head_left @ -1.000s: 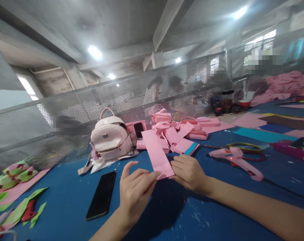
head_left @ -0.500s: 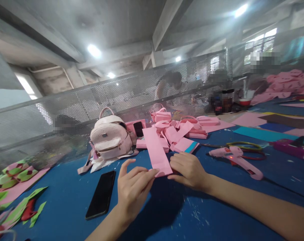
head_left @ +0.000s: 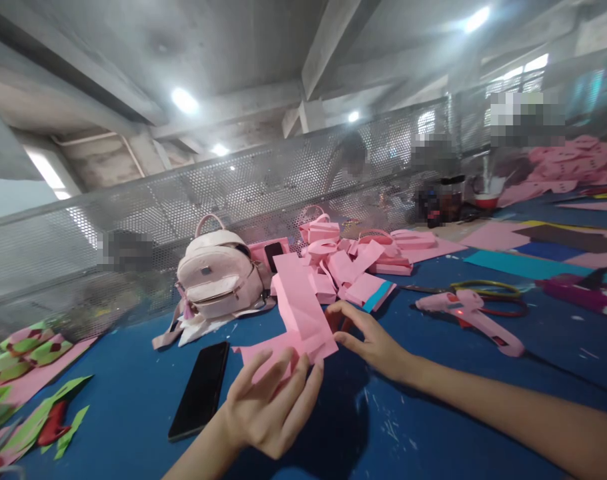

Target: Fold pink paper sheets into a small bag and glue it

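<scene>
A folded pink strip (head_left: pixel 303 297), felt or foam sheet by its look, stands slanted above the blue table, with a flap bent out to the left at its lower end. Under that flap and lower edge, my left hand (head_left: pixel 276 400) supports the strip, its fingers spread against it. My right hand (head_left: pixel 371 340) has its thumb and curled fingers at the strip's right edge; some fingertips are hidden behind it. Just beyond lies a heap of pink folded pieces (head_left: pixel 356 263), one with a blue band. A black phone (head_left: pixel 201 390) rests left of my left hand.
A pale pink backpack (head_left: pixel 221 270) stands behind the phone. To the right lie a pink glue gun (head_left: pixel 483 320) with a lit red lamp, and scissors (head_left: pixel 503 290). Green scraps (head_left: pixel 73 427) are at the left. A perforated metal screen (head_left: pixel 263 180) runs behind the table.
The strip's lower end now shows a flap out to the left. My left hand has turned and spread its fingers beneath it. My right fingers have lifted slightly and arched at the edge.
</scene>
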Demonstrator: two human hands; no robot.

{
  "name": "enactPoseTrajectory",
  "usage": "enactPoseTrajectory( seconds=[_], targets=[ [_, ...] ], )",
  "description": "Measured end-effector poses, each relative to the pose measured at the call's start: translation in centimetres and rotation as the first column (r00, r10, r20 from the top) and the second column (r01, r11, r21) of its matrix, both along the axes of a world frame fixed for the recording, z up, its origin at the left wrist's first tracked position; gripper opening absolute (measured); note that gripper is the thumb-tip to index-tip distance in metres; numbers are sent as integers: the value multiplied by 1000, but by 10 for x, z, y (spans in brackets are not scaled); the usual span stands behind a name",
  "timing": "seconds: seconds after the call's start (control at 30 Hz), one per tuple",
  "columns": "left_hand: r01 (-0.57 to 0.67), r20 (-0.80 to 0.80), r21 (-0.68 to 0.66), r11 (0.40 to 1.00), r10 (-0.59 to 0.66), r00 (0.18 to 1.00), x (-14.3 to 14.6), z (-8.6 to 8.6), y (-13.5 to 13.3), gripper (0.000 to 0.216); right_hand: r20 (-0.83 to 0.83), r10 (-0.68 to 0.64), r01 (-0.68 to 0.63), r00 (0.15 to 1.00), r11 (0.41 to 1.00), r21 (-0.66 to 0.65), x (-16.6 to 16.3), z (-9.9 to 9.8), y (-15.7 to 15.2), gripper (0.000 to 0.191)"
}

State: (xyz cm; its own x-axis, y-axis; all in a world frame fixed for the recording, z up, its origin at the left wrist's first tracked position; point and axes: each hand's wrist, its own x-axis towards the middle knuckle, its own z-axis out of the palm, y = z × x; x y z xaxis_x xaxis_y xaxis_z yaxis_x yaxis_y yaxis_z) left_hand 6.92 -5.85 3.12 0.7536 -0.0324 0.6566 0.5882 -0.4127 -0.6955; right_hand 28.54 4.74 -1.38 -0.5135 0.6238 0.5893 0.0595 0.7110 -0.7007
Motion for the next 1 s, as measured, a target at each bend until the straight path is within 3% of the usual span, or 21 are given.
enactPoseTrajectory(
  seconds=[0.17, 0.27, 0.43, 0.5, 0.6, 0.77, 0.87, 0.93, 0.97, 1.0],
  targets=[
    [-11, 1, 18, 1000, 11, 1000, -1, 2, -1, 25, -1, 67, -67, 998, 998, 0, -3, 3, -4, 35],
    [-27, -33, -12, 1000, 27, 999, -2, -7, 2, 23, 4, 67, -67, 998, 998, 5, -3, 5, -5, 32],
    [8, 15, -115, 993, -6, 1000, 12, -36, -2, 29, -87, -23, 21, 996, 999, -30, -2, 1, 0, 32],
    [-55, 7, -223, 973, 58, 998, 23, -50, -7, 35, -155, -86, 74, 984, 994, -77, -2, -1, 4, 30],
    [-148, 50, -277, 949, 168, 984, 38, -70, -13, 37, -222, -195, 165, 955, 975, -147, -1, -2, 10, 28],
    [-165, 68, -404, 900, 210, 975, 42, -91, -15, 34, -281, -239, 205, 930, 968, -143, 1, 1, 17, 27],
    [-172, 79, -537, 826, 253, 964, 37, -88, -12, 22, -284, -226, 204, 932, 973, -108, 2, 5, 13, 26],
    [-112, 135, -647, 754, 258, 957, 31, -80, -8, 21, -265, -224, 210, 938, 974, -80, 2, 8, 9, 25],
    [-39, 167, -704, 709, 218, 961, 27, -74, -6, 20, -255, -226, 216, 940, 974, -67, 1, 9, 8, 23],
    [36, 164, -779, 626, 148, 975, 23, -68, -4, 18, -240, -222, 214, 945, 975, -61, 1, 10, 7, 21]
  ],
)
